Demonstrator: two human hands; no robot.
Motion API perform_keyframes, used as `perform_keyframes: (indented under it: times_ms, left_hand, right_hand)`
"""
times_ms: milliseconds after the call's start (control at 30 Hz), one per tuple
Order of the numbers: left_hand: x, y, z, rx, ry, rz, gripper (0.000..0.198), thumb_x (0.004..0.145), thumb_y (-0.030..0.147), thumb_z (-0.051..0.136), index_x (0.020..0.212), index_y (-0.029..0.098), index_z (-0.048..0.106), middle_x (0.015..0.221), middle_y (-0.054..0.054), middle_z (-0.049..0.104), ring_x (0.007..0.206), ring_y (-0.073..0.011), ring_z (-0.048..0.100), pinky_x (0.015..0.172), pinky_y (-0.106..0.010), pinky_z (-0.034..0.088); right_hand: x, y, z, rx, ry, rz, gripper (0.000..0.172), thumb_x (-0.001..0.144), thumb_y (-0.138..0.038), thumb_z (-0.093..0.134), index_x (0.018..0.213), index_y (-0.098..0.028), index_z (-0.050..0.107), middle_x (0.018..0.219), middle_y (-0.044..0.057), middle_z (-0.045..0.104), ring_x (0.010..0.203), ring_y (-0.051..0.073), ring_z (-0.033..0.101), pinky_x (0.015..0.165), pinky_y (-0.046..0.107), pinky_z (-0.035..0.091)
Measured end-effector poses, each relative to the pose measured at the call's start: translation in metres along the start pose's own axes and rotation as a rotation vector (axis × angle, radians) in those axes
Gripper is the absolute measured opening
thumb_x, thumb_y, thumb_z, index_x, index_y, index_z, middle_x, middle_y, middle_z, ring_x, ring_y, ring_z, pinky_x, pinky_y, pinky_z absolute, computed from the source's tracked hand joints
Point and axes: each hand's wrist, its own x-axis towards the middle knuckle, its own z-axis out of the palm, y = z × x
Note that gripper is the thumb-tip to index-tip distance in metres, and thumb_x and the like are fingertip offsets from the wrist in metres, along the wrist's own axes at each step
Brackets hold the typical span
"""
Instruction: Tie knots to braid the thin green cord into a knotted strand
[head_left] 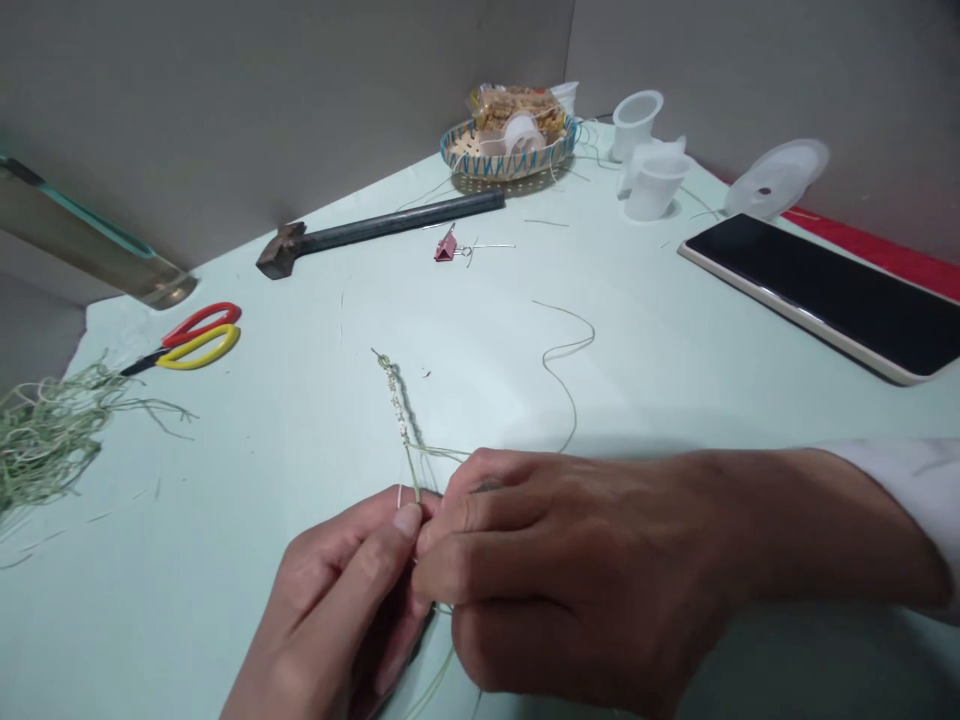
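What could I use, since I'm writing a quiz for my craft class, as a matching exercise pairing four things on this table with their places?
Things:
1. Hammer
2. Red-and-yellow-handled scissors
3. Woven basket
4. Pink binder clip

Places:
A. Far corner, near the wall
B. Just in front of the hammer's handle end
C. Beside the green fibre pile
D. Slanted, pointing toward the basket

Pairs: 1-D, 2-C, 3-A, 4-B

A claw hammer (379, 235) is lying on the counter (300, 400), red-and-yellow scissors (199, 337) are sitting off left, a pink binder clip (445, 246) is lying nearby, and a woven basket (480, 165), plastic cups (636, 122) and a black tablet (817, 290) are sitting toward the back.
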Motion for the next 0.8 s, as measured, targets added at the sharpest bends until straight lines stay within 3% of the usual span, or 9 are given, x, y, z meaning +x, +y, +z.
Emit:
perform_keyframes:
  times_ms: [100, 200, 300, 400, 533, 800]
  left_hand:
    - [-0.003, 0.006, 0.008, 0.012, 0.043, 0.049, 0.039, 0.073, 0.059, 0.059, 0.062, 0.022, 0.061, 0.041, 0.007, 0.031, 0.039, -0.0077, 0.026, 0.036, -0.021, 0.019]
    - [-0.007, 0.015, 0.014, -0.03, 0.042, 0.053, 0.042, 0.075, 0.054, 0.061, 0.055, 0.019, 0.052, 0.043, 0.007, 0.031, 0.039, -0.0058, 0.018, 0.036, -0.021, 0.013]
    - [-0.009, 0.017, 0.015, -0.039, 0.032, 0.063, 0.032, 0.08, 0.051, 0.057, 0.069, 0.021, 0.06, 0.045, 0.007, 0.032, 0.039, -0.0068, 0.017, 0.036, -0.021, 0.013]
    - [-0.008, 0.016, 0.015, -0.068, 0.022, 0.034, 0.028, 0.08, 0.05, 0.059, 0.087, 0.023, 0.064, 0.05, 0.008, 0.034, 0.039, -0.0064, 0.016, 0.036, -0.02, 0.011]
    - [-0.008, 0.016, 0.017, -0.068, 0.056, 0.058, 0.024, 0.077, 0.045, 0.065, 0.084, 0.021, 0.064, 0.053, 0.008, 0.033, 0.042, -0.006, 0.019, 0.038, -0.019, 0.011]
    - [-0.008, 0.016, 0.019, -0.086, 0.102, 0.07, 0.025, 0.074, 0.044, 0.069, 0.084, 0.021, 0.065, 0.054, 0.007, 0.034, 0.044, -0.0053, 0.02, 0.04, -0.017, 0.014]
  right_hand:
    - [0.0, -0.003, -0.001, 0.055, 0.12, 0.082, 0.022, 0.09, -0.01, 0.039, 0.084, -0.017, 0.06, 0.087, 0.0, 0.062, 0.079, 0.012, 0.052, 0.08, 0.026, 0.044]
    - [0.0, -0.001, -0.002, 0.067, 0.271, 0.186, 0.02, 0.085, -0.006, 0.042, 0.086, -0.011, 0.062, 0.086, 0.005, 0.062, 0.077, 0.013, 0.052, 0.074, 0.027, 0.043]
    - [0.003, 0.006, 0.001, 0.064, 0.363, 0.38, 0.018, 0.085, -0.009, 0.045, 0.083, -0.007, 0.062, 0.081, 0.007, 0.059, 0.077, 0.014, 0.051, 0.075, 0.029, 0.042]
    - [0.008, 0.011, 0.006, 0.052, 0.317, 0.563, 0.013, 0.084, -0.01, 0.048, 0.08, -0.011, 0.06, 0.078, 0.004, 0.057, 0.078, 0.014, 0.049, 0.072, 0.027, 0.04]
    - [0.012, 0.011, 0.01, 0.05, 0.269, 0.651, 0.006, 0.081, -0.01, 0.049, 0.079, -0.014, 0.053, 0.076, 0.0, 0.056, 0.073, 0.012, 0.048, 0.068, 0.026, 0.037]
    - [0.008, 0.005, 0.007, -0.016, 0.214, 0.735, 0.009, 0.078, -0.009, 0.046, 0.078, -0.018, 0.046, 0.075, -0.001, 0.054, 0.07, 0.012, 0.043, 0.063, 0.027, 0.032]
